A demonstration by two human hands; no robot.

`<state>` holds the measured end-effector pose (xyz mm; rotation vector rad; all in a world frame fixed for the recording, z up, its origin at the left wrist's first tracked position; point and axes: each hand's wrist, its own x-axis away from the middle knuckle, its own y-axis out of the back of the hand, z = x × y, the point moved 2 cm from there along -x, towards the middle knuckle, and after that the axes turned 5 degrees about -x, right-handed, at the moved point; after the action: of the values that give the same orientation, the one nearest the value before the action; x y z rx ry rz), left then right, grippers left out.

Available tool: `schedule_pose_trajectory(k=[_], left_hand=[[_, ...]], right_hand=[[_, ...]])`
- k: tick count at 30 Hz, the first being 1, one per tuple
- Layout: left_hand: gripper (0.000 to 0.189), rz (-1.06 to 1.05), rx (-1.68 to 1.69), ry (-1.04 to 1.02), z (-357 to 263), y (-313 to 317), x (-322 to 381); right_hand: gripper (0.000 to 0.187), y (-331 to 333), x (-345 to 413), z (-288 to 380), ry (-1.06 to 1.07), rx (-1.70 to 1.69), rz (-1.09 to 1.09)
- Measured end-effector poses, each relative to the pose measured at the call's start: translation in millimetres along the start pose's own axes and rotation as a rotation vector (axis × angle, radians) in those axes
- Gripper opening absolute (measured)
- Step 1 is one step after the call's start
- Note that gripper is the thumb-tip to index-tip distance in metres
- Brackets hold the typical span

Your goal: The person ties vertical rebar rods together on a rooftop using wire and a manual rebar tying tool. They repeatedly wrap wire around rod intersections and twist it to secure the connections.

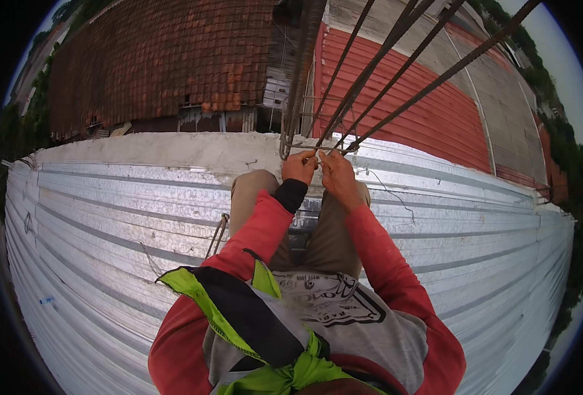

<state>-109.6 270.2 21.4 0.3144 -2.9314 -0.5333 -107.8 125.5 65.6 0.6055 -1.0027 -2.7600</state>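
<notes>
My left hand (298,167), with a dark cuff at the wrist, has its fingers curled in just below a bent steel stirrup (316,147). Beside it my right hand (339,177) brings thumb and fingertips close to the left ones. Whether a thin wire lies between the fingertips is too small to tell. The stirrup goes around several ribbed rebars (410,94) that rise from the concrete beam edge (173,150). More stirrups (287,128) show behind it around the bars.
Corrugated metal decking (123,222) lies under and around me. A pair of bent steel rods (217,236) rests left of my knee; loose wire (395,195) lies at right. Beyond the beam edge is a drop to a tiled roof (173,64) and a red metal roof (410,94).
</notes>
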Motion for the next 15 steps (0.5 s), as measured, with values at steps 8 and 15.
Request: schedule_pose_trajectory(k=[8, 15], left_hand=[[0.015, 0.374, 0.668, 0.549, -17.9, 26.4, -25.9], [0.025, 0.271, 0.411, 0.428, -52.5, 5.1, -20.1]], right_hand=[[0.023, 4.5, 6.6, -7.7, -0.030, -0.159, -0.006], [0.032, -39.1, 41.5, 17.4, -0.092, -0.076, -0.156]])
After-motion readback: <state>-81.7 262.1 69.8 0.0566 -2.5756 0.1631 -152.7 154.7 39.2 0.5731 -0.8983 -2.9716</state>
